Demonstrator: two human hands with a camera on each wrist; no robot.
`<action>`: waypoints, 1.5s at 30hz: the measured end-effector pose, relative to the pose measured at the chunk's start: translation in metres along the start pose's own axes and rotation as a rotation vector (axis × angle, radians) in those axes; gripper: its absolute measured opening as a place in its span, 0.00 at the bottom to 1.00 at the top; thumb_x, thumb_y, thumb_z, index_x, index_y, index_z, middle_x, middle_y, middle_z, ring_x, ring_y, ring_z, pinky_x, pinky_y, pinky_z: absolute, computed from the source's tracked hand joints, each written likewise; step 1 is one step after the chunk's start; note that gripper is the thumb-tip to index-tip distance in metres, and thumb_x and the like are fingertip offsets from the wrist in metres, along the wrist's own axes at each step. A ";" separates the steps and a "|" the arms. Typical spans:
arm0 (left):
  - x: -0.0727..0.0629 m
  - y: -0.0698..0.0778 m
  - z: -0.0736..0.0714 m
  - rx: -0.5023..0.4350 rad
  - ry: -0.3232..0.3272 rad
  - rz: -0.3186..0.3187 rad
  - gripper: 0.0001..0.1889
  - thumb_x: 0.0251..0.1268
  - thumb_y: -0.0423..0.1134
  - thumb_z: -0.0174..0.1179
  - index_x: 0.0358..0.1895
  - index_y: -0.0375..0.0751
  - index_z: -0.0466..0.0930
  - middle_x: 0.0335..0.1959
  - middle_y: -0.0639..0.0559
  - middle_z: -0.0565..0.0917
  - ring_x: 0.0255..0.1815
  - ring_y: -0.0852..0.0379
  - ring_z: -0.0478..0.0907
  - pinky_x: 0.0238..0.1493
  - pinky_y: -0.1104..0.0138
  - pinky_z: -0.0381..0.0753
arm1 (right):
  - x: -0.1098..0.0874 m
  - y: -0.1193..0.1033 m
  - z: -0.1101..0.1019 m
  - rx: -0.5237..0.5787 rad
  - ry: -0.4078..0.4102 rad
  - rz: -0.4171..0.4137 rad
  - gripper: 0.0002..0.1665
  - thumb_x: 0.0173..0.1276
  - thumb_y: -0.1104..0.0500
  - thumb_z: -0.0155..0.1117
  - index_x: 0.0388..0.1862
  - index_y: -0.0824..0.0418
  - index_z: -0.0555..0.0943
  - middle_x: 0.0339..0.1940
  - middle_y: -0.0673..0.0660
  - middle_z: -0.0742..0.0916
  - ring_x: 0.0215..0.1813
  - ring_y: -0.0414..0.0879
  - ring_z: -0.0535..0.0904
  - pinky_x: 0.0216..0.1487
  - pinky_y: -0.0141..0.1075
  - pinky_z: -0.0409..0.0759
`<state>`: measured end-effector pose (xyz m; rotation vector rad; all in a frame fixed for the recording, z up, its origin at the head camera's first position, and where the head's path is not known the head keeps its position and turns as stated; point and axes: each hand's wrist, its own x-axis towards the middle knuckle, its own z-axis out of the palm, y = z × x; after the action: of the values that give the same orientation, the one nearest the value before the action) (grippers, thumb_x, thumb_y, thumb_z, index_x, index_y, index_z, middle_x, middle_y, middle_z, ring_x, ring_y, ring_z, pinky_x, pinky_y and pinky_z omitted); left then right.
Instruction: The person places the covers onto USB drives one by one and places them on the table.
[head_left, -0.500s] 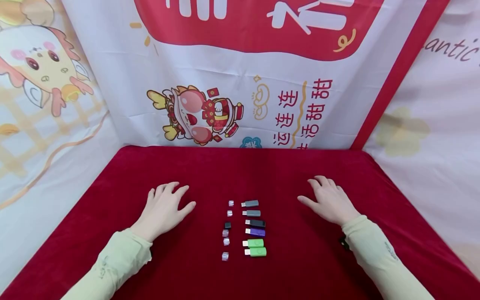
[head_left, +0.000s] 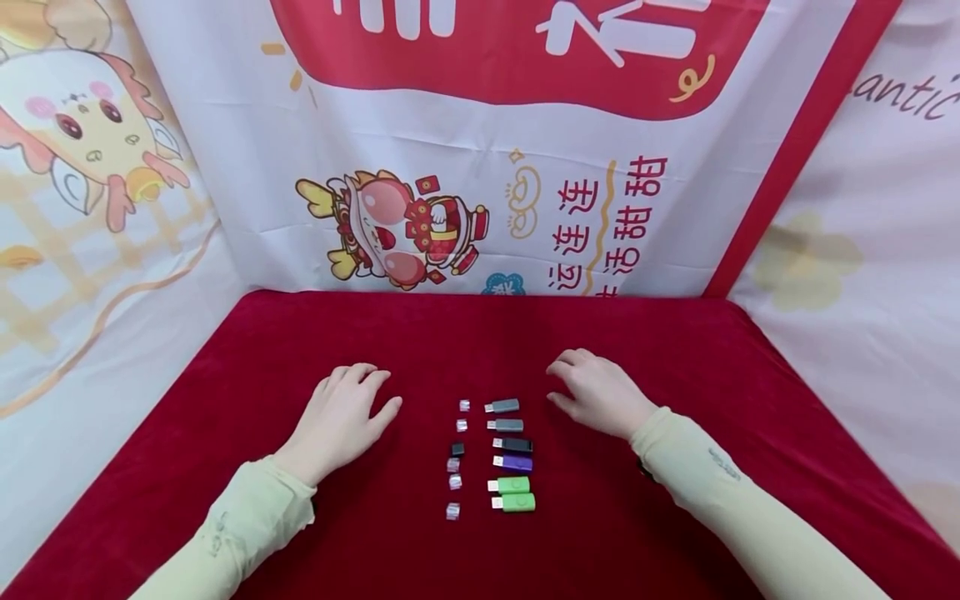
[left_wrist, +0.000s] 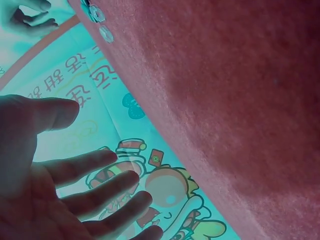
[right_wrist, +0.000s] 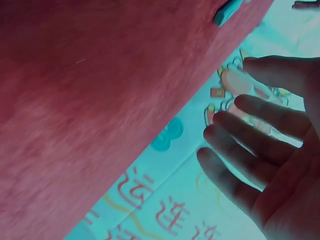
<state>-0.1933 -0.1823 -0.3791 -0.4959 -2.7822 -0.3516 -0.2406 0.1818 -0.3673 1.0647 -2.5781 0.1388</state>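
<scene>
In the head view, a column of uncapped USB sticks lies on the red cloth: a farther grey one (head_left: 506, 406), a nearer grey one (head_left: 510, 425), a black one (head_left: 517, 445), a purple one (head_left: 517, 463) and two green ones (head_left: 513, 484). Left of them runs a column of small caps, several clear (head_left: 462, 425) and one black (head_left: 458, 449). My left hand (head_left: 337, 421) is held left of the caps, fingers loosely bent, holding nothing. To the right of the grey sticks is my right hand (head_left: 603, 393), also holding nothing; its fingers look relaxed in the right wrist view.
A red velvet cloth (head_left: 420, 350) covers the table. Behind its far edge hangs a white and red printed sheet (head_left: 465, 125). Printed cloth walls (head_left: 840, 350) stand at both sides.
My right hand has moved left, closer to the USB sticks. The left hand has shifted slightly to the right. The sticks and caps lie as before.
</scene>
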 end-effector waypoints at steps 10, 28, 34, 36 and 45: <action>0.006 0.007 0.007 0.003 -0.013 -0.009 0.21 0.66 0.46 0.61 0.54 0.33 0.80 0.52 0.38 0.79 0.54 0.36 0.72 0.54 0.44 0.72 | 0.035 0.000 0.015 0.097 -0.212 -0.093 0.18 0.59 0.55 0.76 0.46 0.61 0.86 0.40 0.55 0.85 0.42 0.45 0.81 0.44 0.38 0.82; 0.027 0.021 0.011 0.007 -0.018 -0.034 0.18 0.66 0.46 0.62 0.48 0.33 0.83 0.49 0.40 0.80 0.52 0.39 0.73 0.51 0.47 0.75 | 0.063 0.019 0.035 0.104 -0.378 -0.208 0.20 0.60 0.53 0.76 0.49 0.59 0.87 0.38 0.52 0.84 0.40 0.41 0.79 0.44 0.34 0.80; 0.033 0.026 0.012 0.007 -0.029 -0.045 0.17 0.66 0.45 0.62 0.47 0.33 0.84 0.48 0.40 0.81 0.52 0.39 0.73 0.51 0.48 0.76 | 0.070 0.026 0.037 0.130 -0.388 -0.263 0.14 0.59 0.56 0.77 0.43 0.58 0.89 0.37 0.51 0.84 0.41 0.42 0.80 0.42 0.34 0.80; 0.032 0.027 0.012 0.005 -0.034 -0.049 0.17 0.66 0.45 0.62 0.47 0.33 0.84 0.47 0.40 0.81 0.51 0.40 0.73 0.51 0.48 0.76 | 0.071 0.026 0.037 0.140 -0.388 -0.275 0.11 0.58 0.57 0.77 0.40 0.57 0.90 0.36 0.51 0.84 0.40 0.41 0.80 0.40 0.33 0.80; 0.034 0.030 0.016 0.002 -0.031 -0.038 0.16 0.66 0.44 0.63 0.46 0.33 0.84 0.46 0.41 0.81 0.49 0.42 0.74 0.50 0.51 0.78 | 0.077 0.024 0.036 0.137 -0.430 -0.231 0.06 0.57 0.57 0.77 0.32 0.56 0.87 0.31 0.48 0.83 0.32 0.38 0.76 0.34 0.32 0.78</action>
<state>-0.2165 -0.1400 -0.3771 -0.4526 -2.8243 -0.3523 -0.3181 0.1402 -0.3724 1.5844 -2.8169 0.0300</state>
